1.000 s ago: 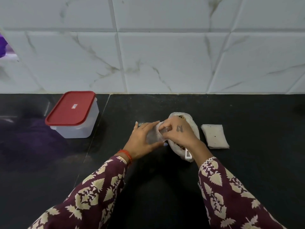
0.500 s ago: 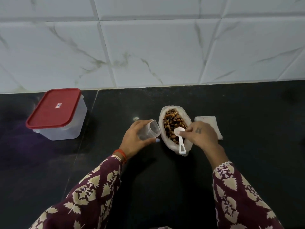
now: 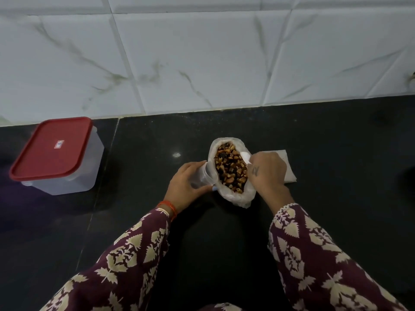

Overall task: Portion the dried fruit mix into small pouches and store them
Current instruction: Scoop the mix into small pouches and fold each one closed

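An open white plastic bag (image 3: 238, 197) full of brown dried fruit mix (image 3: 231, 171) stands on the black counter. My left hand (image 3: 185, 185) grips a small clear plastic cup (image 3: 205, 178), tilted with its mouth against the bag's left rim. My right hand (image 3: 267, 172) is at the bag's right rim, closed on a white scoop (image 3: 246, 157) whose bowl shows above my fingers; its handle is hidden. A flat white stack of small pouches (image 3: 289, 169) lies just right of the bag, partly under my right hand.
A clear plastic box with a red lid (image 3: 52, 148) stands shut at the left of the counter (image 3: 336, 153), against the white marble-tiled wall (image 3: 202, 59). My patterned maroon sleeves fill the lower view.
The scoop moved from the middle of the bag to its upper right rim, with my right hand now over the handle. The cup came right up against the bag's left rim. The camera tilted down.
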